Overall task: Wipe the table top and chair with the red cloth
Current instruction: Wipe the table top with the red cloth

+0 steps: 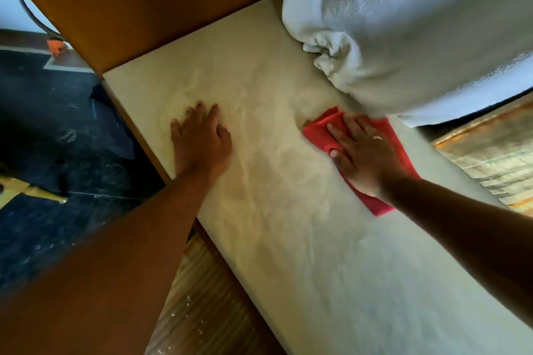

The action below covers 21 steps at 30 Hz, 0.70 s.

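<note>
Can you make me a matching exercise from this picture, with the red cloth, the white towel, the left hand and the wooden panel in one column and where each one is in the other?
1. red cloth
2. white towel
3. left hand
4. wooden panel

A. flat on the bare table top
B. standing along the table's far edge
C. pressed under the right hand
D. hanging above the cloth

Pairs: 1-C, 2-D, 3-A, 4-B

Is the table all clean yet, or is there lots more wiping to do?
Not yet. The right hand presses the red cloth flat on the table top, near the white towel. The left hand rests flat on the top, with no cloth. Pale streaks and smears show across the top, so I cannot tell how much is already wiped. No chair is in view, so that part looks left.
</note>
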Available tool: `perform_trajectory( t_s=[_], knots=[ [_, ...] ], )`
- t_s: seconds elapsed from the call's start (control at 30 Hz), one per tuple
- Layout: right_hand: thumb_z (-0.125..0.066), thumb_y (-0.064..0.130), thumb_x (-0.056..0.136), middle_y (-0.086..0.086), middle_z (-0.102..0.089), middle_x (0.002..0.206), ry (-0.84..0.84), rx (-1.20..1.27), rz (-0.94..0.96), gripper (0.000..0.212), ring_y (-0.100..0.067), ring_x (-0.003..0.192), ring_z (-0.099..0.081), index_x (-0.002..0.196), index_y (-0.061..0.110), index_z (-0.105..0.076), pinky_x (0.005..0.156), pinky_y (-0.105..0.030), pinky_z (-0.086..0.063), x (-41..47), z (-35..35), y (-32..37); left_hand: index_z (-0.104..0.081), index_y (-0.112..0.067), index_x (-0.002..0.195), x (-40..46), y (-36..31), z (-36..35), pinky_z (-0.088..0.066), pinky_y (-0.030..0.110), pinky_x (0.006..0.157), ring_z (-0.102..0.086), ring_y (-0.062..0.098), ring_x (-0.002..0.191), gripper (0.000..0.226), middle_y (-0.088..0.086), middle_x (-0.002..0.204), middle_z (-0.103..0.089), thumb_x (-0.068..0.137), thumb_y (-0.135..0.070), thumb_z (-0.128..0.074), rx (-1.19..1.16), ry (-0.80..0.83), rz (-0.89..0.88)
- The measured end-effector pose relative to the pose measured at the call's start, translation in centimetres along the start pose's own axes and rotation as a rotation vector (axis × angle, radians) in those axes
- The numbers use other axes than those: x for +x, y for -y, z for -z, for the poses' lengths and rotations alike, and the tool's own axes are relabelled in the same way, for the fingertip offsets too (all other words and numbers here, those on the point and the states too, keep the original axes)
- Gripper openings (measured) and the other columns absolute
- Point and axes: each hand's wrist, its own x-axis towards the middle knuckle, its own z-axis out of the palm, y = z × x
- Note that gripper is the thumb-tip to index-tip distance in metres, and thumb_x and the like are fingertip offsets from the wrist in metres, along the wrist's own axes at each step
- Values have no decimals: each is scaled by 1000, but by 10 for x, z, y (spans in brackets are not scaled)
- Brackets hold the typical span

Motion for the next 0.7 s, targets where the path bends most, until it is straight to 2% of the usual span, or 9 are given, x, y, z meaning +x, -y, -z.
perform_trajectory(
  t_s=[0.13,0.2,0.33,0.4,0.47,0.53,0.6,0.67,0.7],
  knots=[
    [-21,55,99,-7,-8,165,-35,77,-97,60,-35,149,-13,155,34,-16,120,-50,-15,58,6,55,-32,-25,153,0,-1,-2,-8,53,120,-20,30,149,56,12,162,-25,98,-34,-34,23,-2,24],
    [-21,55,98,-7,-10,165,-50,76,0,60,-34,149,-14,154,35,-16,120,-50,-14,39,-1,85,-31,-24,153,1,-1,-1,-8,54,120,-19,30,150,56,12,162,-24,99,-34,-34,30,2,12],
    [-30,62,95,-4,-19,163,38,103,448,63,-32,147,-21,153,41,-20,118,-48,-12,-128,-21,110,-30,-22,154,-3,-8,5,-7,54,121,-17,32,150,56,13,163,-23,99,-34,-34,7,21,9],
    [-36,63,93,1,-15,164,144,80,493,66,-28,149,-16,153,44,-16,120,-46,-9,-184,-18,61,-27,-17,154,-9,-6,9,-10,56,121,-19,35,149,59,17,161,-24,99,-37,-37,-2,16,-27],
    [-34,61,93,0,-13,164,121,27,308,66,-29,150,-15,153,41,-15,121,-46,-13,-200,-14,-13,-25,-14,154,-20,-5,13,-12,58,120,-21,39,148,64,20,160,-26,99,-42,-40,7,14,-100],
    [-23,63,91,-5,-12,163,121,44,-55,69,-34,150,-14,153,33,-17,121,-48,-13,-203,-3,-76,-24,-13,154,-36,-9,15,-12,60,119,-22,42,146,68,21,159,-27,97,-44,-42,50,14,-200],
    [-20,62,91,-9,-11,164,113,89,-317,72,-38,149,-12,154,28,-22,120,-52,-17,-212,1,-99,-24,-13,154,-63,-21,17,-12,61,117,-23,43,146,71,22,158,-28,93,-46,-41,56,48,-299],
    [-20,59,94,-12,-11,164,105,57,-342,68,-40,149,-11,155,29,-21,117,-56,-21,-233,-10,-73,-26,-12,155,-98,-38,18,-13,60,117,-25,42,145,74,22,158,-29,91,-47,-40,30,93,-442],
    [-18,60,95,-13,-14,163,114,40,-241,66,-40,148,-12,155,30,-21,116,-57,-22,-246,-17,-48,-28,-11,154,-115,-47,18,-14,60,117,-28,42,145,73,21,158,-30,92,-47,-39,6,114,-532]
  ],
)
